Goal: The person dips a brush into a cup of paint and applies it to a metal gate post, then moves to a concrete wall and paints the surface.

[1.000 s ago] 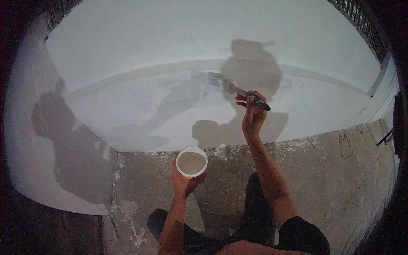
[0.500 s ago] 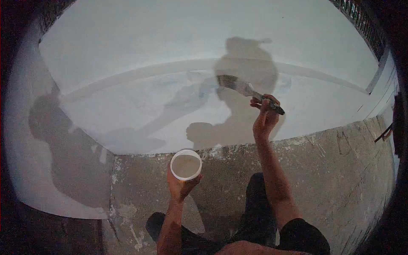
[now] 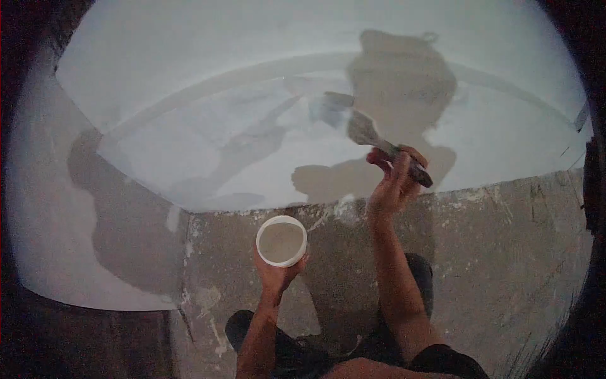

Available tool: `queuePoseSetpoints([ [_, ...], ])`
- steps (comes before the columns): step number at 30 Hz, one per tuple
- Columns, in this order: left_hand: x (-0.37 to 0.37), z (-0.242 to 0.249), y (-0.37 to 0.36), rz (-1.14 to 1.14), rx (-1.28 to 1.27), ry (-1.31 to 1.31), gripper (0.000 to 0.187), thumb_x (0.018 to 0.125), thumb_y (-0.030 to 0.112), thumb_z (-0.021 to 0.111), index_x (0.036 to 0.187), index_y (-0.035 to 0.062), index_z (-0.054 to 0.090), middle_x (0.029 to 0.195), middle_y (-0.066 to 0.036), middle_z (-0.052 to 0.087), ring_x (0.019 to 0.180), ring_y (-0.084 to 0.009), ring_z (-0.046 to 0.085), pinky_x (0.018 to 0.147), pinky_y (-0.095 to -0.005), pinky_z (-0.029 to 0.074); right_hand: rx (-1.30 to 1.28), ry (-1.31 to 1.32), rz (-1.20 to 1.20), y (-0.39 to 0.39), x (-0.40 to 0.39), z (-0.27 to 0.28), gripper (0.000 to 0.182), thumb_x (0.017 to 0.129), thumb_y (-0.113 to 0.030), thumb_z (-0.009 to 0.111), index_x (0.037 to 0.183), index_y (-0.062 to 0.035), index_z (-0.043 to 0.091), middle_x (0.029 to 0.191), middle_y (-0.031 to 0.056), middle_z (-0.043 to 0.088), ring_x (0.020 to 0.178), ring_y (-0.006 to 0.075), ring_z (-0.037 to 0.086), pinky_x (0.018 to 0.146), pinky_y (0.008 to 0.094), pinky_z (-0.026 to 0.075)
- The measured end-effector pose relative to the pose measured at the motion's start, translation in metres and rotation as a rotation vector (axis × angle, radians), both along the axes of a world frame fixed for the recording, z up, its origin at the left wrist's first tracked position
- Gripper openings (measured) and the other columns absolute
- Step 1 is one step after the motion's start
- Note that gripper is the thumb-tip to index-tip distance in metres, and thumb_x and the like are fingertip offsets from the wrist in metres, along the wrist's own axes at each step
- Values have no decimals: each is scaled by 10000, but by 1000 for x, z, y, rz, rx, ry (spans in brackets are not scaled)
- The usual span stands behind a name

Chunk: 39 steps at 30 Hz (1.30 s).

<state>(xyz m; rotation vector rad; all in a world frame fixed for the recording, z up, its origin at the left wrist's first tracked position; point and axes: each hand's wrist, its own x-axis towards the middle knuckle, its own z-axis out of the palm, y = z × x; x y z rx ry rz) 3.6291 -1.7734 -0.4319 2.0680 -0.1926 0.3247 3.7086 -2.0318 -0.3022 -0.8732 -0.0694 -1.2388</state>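
My left hand (image 3: 276, 276) is wrapped round a white tub (image 3: 304, 243) of pale liquid that looks like paint, held upright low over the floor. In my right hand (image 3: 392, 189) is a wide paintbrush (image 3: 362, 129), gripped by its dark handle. Its bristles point up and left toward the lower white wall (image 3: 158, 148), overlapping a wet-looking greyish patch (image 3: 325, 112). Motion blurs the brush slightly.
The grey, paint-spattered floor (image 3: 486, 252) meets the white wall along a rough edge. A side wall (image 3: 50, 240) stands at left. A curved band (image 3: 252, 68) crosses the front wall. My knees (image 3: 238, 325) are bent below, and my shadow falls on the wall.
The view has shifted, so the wall and floor edge sit higher at left. My right hand and the brush have moved lower against the wall. The tub remains in my left hand.
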Motion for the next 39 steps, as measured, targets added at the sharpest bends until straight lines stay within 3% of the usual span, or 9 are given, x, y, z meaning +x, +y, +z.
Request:
queuePoseSetpoints([
  [8, -13, 12, 4, 13, -278, 264, 963, 627, 244, 1009, 1383, 13, 461, 1246, -143, 676, 1160, -265, 670, 989, -429, 558, -311, 129, 274, 20, 13, -11, 212, 1055, -109, 587, 1198, 46, 571, 1122, 163, 664, 948, 286, 754, 782, 373, 640],
  [11, -19, 15, 4, 26, 10, 145, 958, 640, 245, 1003, 1392, 18, 455, 1272, -156, 645, 1188, -275, 647, 1019, -450, 532, -357, 109, 296, 19, 19, 1, 238, 1059, -127, 592, 1219, 49, 590, 1127, 153, 680, 1005, 282, 748, 791, 367, 639],
  [14, -37, 3, 6, 5, -140, 124, 976, 636, 256, 1008, 1399, 21, 448, 1275, -157, 640, 1194, -282, 644, 1021, -454, 529, -385, 122, 331, 20, 4, 14, 243, 1062, -140, 590, 1216, 47, 603, 1173, 157, 682, 1017, 278, 746, 802, 370, 639],
  [17, -43, -7, 8, -41, -374, 113, 1002, 629, 273, 1016, 1410, 25, 439, 1280, -160, 633, 1202, -293, 639, 1023, -460, 525, -406, 171, 238, 11, 6, 7, 240, 1065, -142, 586, 1221, 40, 606, 1177, 161, 690, 999, 268, 747, 812, 370, 632],
  [23, -32, 17, 9, -119, -318, 122, 1010, 626, 302, 1019, 1406, 18, 443, 1253, -153, 659, 1161, -294, 670, 973, -448, 564, -409, 67, -52, -19, -7, 14, 237, 1075, -167, 569, 1199, 35, 579, 1128, 203, 701, 944, 262, 747, 788, 369, 619],
  [30, -28, 9, 11, -122, -357, 120, 997, 612, 297, 1022, 1393, 26, 465, 1262, -150, 656, 1173, -289, 663, 1001, -446, 551, -382, 92, 181, 32, 2, 13, 243, 1070, -152, 574, 1222, 35, 598, 1094, 177, 721, 998, 284, 752, 819, 385, 631],
  [33, -26, 18, 8, -114, -92, 73, 997, 610, 289, 1020, 1397, 34, 464, 1271, -152, 654, 1169, -299, 663, 1012, -462, 541, -469, 156, 313, 46, 6, 26, 248, 1062, -119, 579, 1258, 30, 610, 1144, 158, 716, 1042, 268, 743, 835, 376, 631],
  [35, -24, 13, 5, -42, -352, 155, 1000, 606, 288, 1020, 1399, 39, 465, 1284, -153, 648, 1172, -305, 659, 1016, -473, 535, -480, 172, 254, 35, 12, 23, 247, 1063, -110, 572, 1265, 28, 609, 1155, 160, 715, 1057, 260, 738, 839, 374, 630],
  [39, -26, -12, 12, -32, -376, 179, 1005, 600, 273, 1022, 1399, 30, 463, 1297, -150, 641, 1192, -296, 648, 1019, -457, 537, -454, 68, 124, 0, 13, 7, 266, 1074, -152, 561, 1261, 32, 603, 1134, 158, 724, 1056, 251, 731, 823, 366, 627],
])
